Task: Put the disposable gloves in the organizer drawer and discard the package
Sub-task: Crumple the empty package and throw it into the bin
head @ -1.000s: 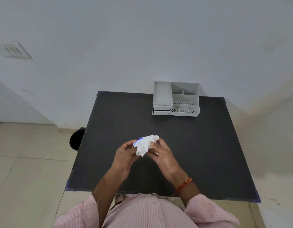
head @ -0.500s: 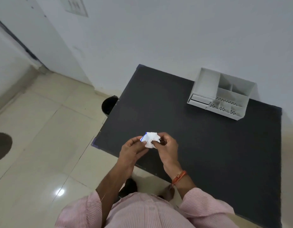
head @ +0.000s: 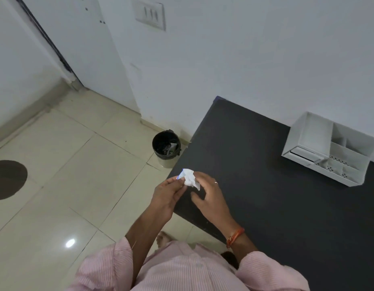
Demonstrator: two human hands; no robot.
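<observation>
Package [head: 188, 178] crumpled at left hand [head: 168, 193] fingertips, right hand [head: 209, 195] beside it

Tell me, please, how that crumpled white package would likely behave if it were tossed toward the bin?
The package looks thin and crushed, so probably floppy and very light. The left hand pinches it by fingertips alone. It may flutter and miss the small bin.

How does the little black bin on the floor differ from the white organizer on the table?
The bin is round and black; the organizer is boxy and white. The bin stands on the tiled floor beside the table; the organizer sits on the tabletop against the wall. The bin is one open cavity with scraps inside; the organizer is split into several compartments, some with perforated bottoms, and the ones in view look empty. Both are open on top.
</observation>
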